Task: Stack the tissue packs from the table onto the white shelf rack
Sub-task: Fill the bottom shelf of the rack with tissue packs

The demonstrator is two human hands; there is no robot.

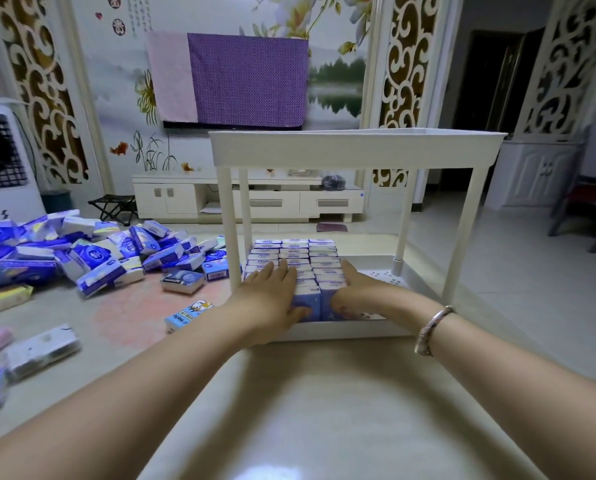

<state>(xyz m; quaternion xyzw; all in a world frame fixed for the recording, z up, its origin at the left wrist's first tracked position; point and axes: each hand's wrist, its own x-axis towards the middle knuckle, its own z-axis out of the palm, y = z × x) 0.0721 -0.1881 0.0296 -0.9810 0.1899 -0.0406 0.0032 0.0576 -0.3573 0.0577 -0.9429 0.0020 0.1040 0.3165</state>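
Beige tabletop [324,410] lies nearest, both forearms reaching across it. Fingers of the left hand [272,292] lie flat and together on top of the packed rows of tissue packs [310,261], thumb on the front face; the right hand [355,289] curls round the nearest packs' right side. Squaring the block wants even pressure from both sides, pushing inward along the white shelf rack [355,147] lower tray. Beyond the left fingers, loose packs [99,258] wait heaped.
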